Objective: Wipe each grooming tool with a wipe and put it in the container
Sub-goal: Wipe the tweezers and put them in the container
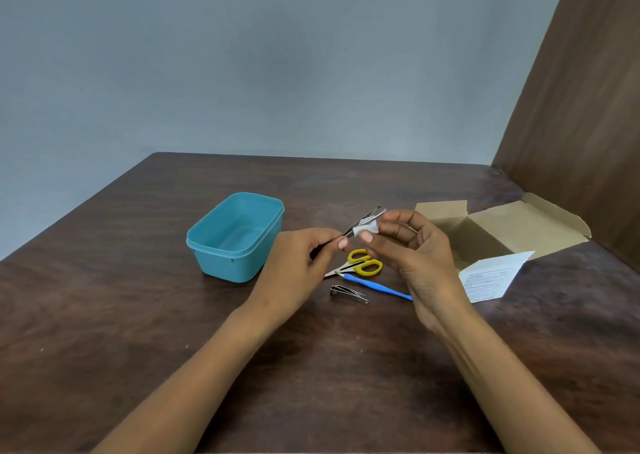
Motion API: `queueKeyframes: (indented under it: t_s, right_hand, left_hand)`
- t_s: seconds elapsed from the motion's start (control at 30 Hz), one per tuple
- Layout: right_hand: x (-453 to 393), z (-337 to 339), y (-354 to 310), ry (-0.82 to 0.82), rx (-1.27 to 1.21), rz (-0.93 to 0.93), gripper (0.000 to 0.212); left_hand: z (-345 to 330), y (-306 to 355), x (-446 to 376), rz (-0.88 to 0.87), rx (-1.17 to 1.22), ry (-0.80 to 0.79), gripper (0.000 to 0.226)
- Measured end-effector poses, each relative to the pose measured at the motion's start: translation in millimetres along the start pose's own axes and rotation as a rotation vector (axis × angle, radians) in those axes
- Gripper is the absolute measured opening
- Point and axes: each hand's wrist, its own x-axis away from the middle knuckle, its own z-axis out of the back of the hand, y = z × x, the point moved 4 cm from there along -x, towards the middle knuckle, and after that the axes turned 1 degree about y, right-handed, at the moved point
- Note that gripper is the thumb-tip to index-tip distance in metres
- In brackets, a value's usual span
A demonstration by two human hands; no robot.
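Tweezers [363, 220] between left hand [304, 259] and right hand [412, 245] (wipe [370, 226] pinched on).

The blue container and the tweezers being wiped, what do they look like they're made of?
Container: likely plastic, a matte uniform teal with a moulded rim. Tweezers: apparently metal, thin silvery prongs that catch the light; the held end looks dark, possibly coated.

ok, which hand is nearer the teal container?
Left. The left hand grips the tweezers just right of the teal container, almost at its rim. The right hand pinches the wipe farther right, beyond the left.
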Motion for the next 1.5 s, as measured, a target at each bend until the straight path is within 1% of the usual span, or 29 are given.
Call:
queueKeyframes:
  t_s: [0.07,0.17,0.33,0.4,0.53,0.67,0.73,0.83,0.93,1.0,1.13,1.23,1.37,1.5]
  right_hand:
    - [1,-2,1,-0.012,0.037,0.023,0.032]
    - [2,-5,1,-0.023,0.063,0.061,0.03]
    - [0,-1,-2,0.019,-0.03,0.062,0.032]
    - [0,0,-1,0.012,-0.058,0.047,0.033]
    - [0,-4,4,-0.043,0.024,0.04,0.036]
    - [0,-4,7,-0.037,0.091,0.05,0.04]
    - [-1,-2,6,-0.011,0.119,0.066,0.043]
    - [-3,3,3,0.074,0.093,0.083,0.046]
    - [-3,5,-1,0.116,0.097,0.096,0.047]
    - [-1,3,-1,0.112,0.1,0.108,0.048]
    - [3,-1,-1,0.098,0.11,0.128,0.05]
    - [3,-1,-2,0.098,0.114,0.123,0.051]
    - [0,3,-8,0.109,0.063,0.106,0.05]
    - [-1,6,-11,0.08,-0.06,0.073,0.049]
  left_hand:
    - [-1,1,0,-0.047,-0.038,-0.001,0.019]
    - [-2,2,0,-0.069,-0.034,-0.021,0.021]
    - [-4,3,2,-0.076,-0.061,-0.056,0.023]
    - [-4,4,2,-0.067,-0.043,-0.061,0.025]
    - [-3,3,1,-0.052,-0.015,-0.054,0.025]
    - [-3,1,2,-0.02,-0.035,-0.051,0.017]
    - [-3,0,1,0.034,0.072,-0.054,0.014]
    - [-3,-5,1,0.187,0.32,-0.041,0.013]
    - [-4,-9,1,0.249,0.36,-0.027,0.013]
    - [-4,-8,2,0.215,0.304,-0.004,0.011]
    - [-7,-3,5,0.027,0.132,0.035,0.008]
    - [-7,0,6,-0.061,0.051,0.049,0.008]
    - [-5,6,4,-0.102,0.045,0.019,0.009]
    - [-4,8,3,-0.142,-0.011,-0.023,0.018]
